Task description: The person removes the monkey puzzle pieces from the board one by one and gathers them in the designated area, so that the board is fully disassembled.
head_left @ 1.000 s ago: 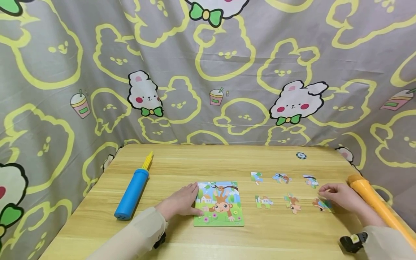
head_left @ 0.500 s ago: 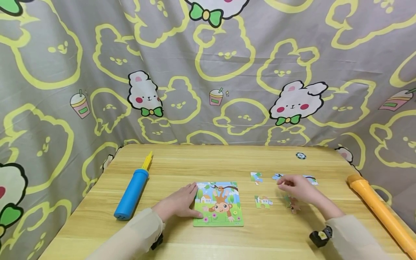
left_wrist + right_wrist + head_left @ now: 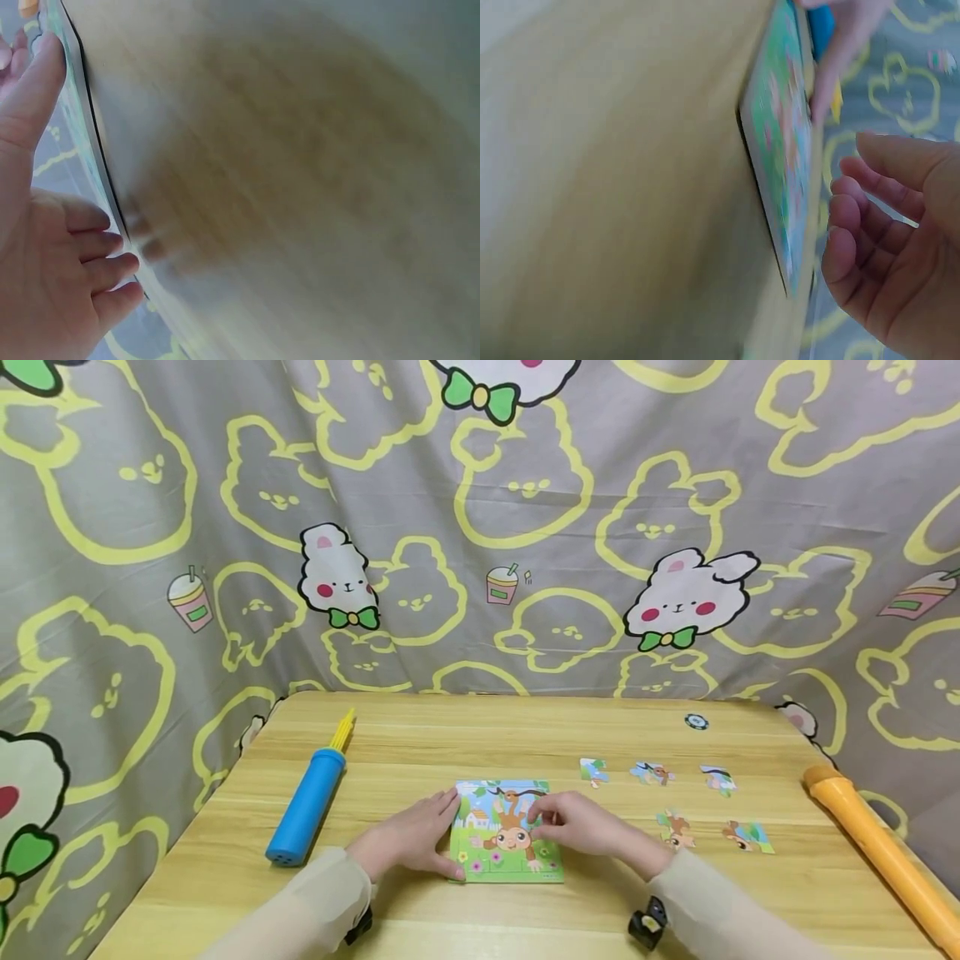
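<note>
A square monkey-picture puzzle board lies flat on the table in the head view. My left hand rests against its left edge, thumb at the near-left corner and fingers along the side. Over the board's right side is my right hand, its fingers loosely bent. In the right wrist view nothing shows between the right fingers and thumb, and the board lies beyond them. Loose jigsaw pieces lie to the right: corner, branch, another branch, monkey and monkey-face pieces.
A blue hand pump with a yellow nozzle lies on the left of the wooden table. A long orange tube lies along the right edge. Near the back right is a round chip. A patterned curtain hangs behind.
My right hand has moved left from the rightmost piece, across the loose pieces, to the board. The house piece is out of sight where my right hand now is. My left hand stays at the board.
</note>
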{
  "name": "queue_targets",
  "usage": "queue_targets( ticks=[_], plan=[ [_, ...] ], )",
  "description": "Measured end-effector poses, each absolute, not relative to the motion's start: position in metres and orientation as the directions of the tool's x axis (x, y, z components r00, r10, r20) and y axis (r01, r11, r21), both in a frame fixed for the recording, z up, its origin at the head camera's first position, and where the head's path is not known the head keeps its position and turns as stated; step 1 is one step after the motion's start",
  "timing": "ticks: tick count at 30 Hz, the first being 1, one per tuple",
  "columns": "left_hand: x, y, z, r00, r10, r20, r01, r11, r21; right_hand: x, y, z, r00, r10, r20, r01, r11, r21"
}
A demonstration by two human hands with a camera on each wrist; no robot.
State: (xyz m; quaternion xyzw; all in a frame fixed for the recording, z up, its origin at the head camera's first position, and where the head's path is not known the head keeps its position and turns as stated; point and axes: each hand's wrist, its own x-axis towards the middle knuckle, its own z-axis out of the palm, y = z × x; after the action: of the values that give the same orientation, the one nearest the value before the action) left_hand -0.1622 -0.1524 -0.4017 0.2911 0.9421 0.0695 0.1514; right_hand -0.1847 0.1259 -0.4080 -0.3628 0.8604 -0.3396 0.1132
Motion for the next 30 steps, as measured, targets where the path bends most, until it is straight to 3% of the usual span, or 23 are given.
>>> queue_targets(
  ticks=[7,16,30],
  plan=[
    [-0.160,-0.153,-0.402,-0.791,0.559,-0.249,0.514,0.828,0.226,-0.179,0.090,-0.411,-0.648,-0.761,0.002,-0.563,0.477,-0.675],
    [-0.160,-0.151,-0.402,-0.796,0.545,-0.263,0.510,0.838,0.195,-0.175,0.066,-0.413,-0.617,-0.787,-0.014,-0.605,0.486,-0.631],
    [-0.159,-0.149,-0.401,-0.794,0.548,-0.261,0.523,0.836,0.165,-0.172,0.051,-0.416,-0.668,-0.739,-0.091,-0.589,0.599,-0.542]
  ],
)
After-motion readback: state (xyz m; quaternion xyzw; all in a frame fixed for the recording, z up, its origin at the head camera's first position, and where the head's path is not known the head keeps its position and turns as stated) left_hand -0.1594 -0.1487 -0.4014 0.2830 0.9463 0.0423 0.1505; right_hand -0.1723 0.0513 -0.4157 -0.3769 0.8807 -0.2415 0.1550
